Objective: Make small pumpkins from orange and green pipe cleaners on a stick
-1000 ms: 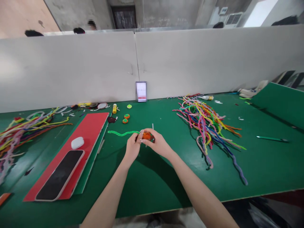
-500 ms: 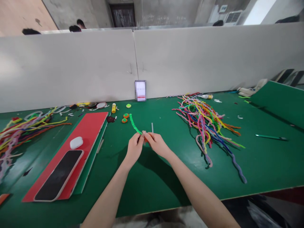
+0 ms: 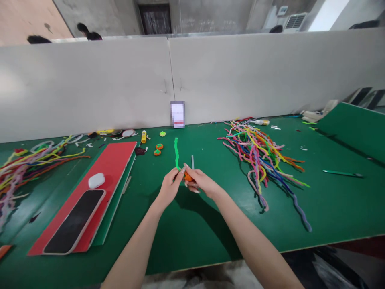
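Note:
Over the middle of the green table, my left hand [image 3: 170,185] pinches the lower end of a green pipe cleaner [image 3: 176,152], which sticks up away from me. My right hand [image 3: 202,182] is closed on a small orange pipe-cleaner piece [image 3: 188,177], partly hidden by the fingers. The fingertips of both hands meet where green and orange come together; whether the two are joined I cannot tell. Just beyond lie two small orange rounds with green tops [image 3: 158,149] and a yellow-green round [image 3: 163,134]. A thin grey stick [image 3: 193,161] lies behind my right hand.
To the right spreads a heap of coloured pipe cleaners [image 3: 255,152], with a green pen-like tool [image 3: 343,174] beyond. On the left, a phone [image 3: 75,222] and white earbud case [image 3: 96,180] rest on a red board [image 3: 117,160]. A glue stick [image 3: 143,137] stands near the partition [image 3: 90,88].
The green pipe cleaner has swung from leaning left to nearly upright. My right hand has turned and its fingers have opened out somewhat, showing more of the orange piece.

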### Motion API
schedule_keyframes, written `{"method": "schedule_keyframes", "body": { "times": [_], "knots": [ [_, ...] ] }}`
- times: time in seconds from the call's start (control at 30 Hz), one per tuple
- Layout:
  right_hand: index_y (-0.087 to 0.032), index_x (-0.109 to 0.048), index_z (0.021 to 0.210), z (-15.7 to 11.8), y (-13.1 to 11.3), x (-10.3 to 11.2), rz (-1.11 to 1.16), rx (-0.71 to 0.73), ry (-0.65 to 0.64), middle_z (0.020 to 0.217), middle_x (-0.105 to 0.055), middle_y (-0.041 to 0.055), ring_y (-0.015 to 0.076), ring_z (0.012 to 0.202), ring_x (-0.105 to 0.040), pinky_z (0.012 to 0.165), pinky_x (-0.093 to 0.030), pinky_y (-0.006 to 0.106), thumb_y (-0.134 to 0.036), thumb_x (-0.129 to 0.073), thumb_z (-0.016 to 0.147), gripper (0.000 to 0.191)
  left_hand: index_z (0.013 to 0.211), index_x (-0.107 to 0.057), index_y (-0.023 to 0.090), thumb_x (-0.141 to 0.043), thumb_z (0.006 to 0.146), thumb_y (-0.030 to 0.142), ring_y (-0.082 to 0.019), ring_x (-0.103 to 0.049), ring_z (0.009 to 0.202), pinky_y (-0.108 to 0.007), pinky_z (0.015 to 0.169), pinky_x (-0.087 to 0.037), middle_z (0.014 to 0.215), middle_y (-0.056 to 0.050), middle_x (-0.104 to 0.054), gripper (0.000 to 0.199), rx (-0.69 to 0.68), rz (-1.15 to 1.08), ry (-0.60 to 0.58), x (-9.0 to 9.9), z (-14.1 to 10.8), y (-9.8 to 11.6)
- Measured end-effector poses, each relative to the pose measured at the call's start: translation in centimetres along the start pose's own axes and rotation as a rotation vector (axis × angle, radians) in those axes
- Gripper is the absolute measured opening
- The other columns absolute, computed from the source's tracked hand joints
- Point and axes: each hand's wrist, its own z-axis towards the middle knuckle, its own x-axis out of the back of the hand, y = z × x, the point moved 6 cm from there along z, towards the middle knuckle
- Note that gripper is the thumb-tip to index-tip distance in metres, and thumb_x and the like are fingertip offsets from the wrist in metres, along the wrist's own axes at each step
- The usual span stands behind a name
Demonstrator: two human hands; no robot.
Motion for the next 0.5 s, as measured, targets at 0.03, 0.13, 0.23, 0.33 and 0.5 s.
{"method": "schedule_keyframes", "body": {
  "times": [0.03, 0.13, 0.23, 0.33, 0.5],
  "knots": [
    [-0.015, -0.046, 0.056, 0.0, -0.1, 0.0, -0.035, 0.015, 0.006, 0.038, -0.027, -0.0092, 0.0034, 0.03, -0.029, 0.03, -0.021, 0.016, -0.059, -0.04, 0.078, 0.05, 0.06, -0.046, 0.017, -0.043, 0.082, 0.036, -0.009, -0.04, 0.052, -0.022, 0.051, -0.034, 0.056, 0.003, -0.042, 0.03, 0.039, -0.056, -0.031, 0.0, 0.1, -0.2],
    [-0.016, -0.045, 0.056, -0.1, -0.4, -0.1, -0.08, 0.039, 0.004, 0.037, -0.029, -0.0089, 0.0036, 0.029, -0.03, 0.029, -0.021, 0.016, -0.06, -0.039, 0.079, 0.05, 0.059, -0.045, 0.017, -0.047, 0.08, 0.039, -0.007, -0.032, 0.044, -0.021, 0.044, -0.029, 0.05, 0.005, -0.035, 0.03, 0.133, -0.183, -0.098, -0.1, 0.1, -0.5],
    [-0.017, -0.042, 0.054, -0.2, -0.8, 0.0, -0.085, 0.067, 0.024, 0.035, -0.029, -0.009, 0.0038, 0.028, -0.028, 0.028, -0.02, 0.016, -0.059, -0.039, 0.079, 0.049, 0.063, -0.046, 0.017, -0.045, 0.081, 0.039, -0.007, -0.032, 0.044, -0.021, 0.044, -0.029, 0.049, 0.006, -0.036, 0.029, 0.152, -0.206, -0.103, -0.3, 0.0, -0.3],
    [-0.018, -0.039, 0.05, -0.1, -0.8, 0.6, -0.108, 0.073, 0.092, 0.031, -0.028, -0.0088, 0.0041, 0.026, -0.028, 0.027, -0.021, 0.017, -0.059, -0.038, 0.079, 0.05, 0.062, -0.047, 0.017, -0.045, 0.081, 0.037, -0.008, -0.038, 0.049, -0.021, 0.05, -0.033, 0.053, 0.004, -0.04, 0.028, 0.097, -0.132, -0.068, -0.4, 0.0, 0.2],
    [-0.018, -0.039, 0.049, 0.3, -0.1, 1.1, -0.11, 0.075, 0.198, 0.032, -0.033, -0.0073, 0.0043, 0.026, -0.029, 0.026, -0.02, 0.017, -0.057, -0.038, 0.079, 0.05, 0.067, -0.05, 0.017, -0.048, 0.08, 0.036, -0.008, -0.042, 0.052, -0.021, 0.051, -0.036, 0.058, 0.004, -0.044, 0.023, 0.047, -0.102, -0.002, -0.8, -0.1, 0.0]
  ]
}}
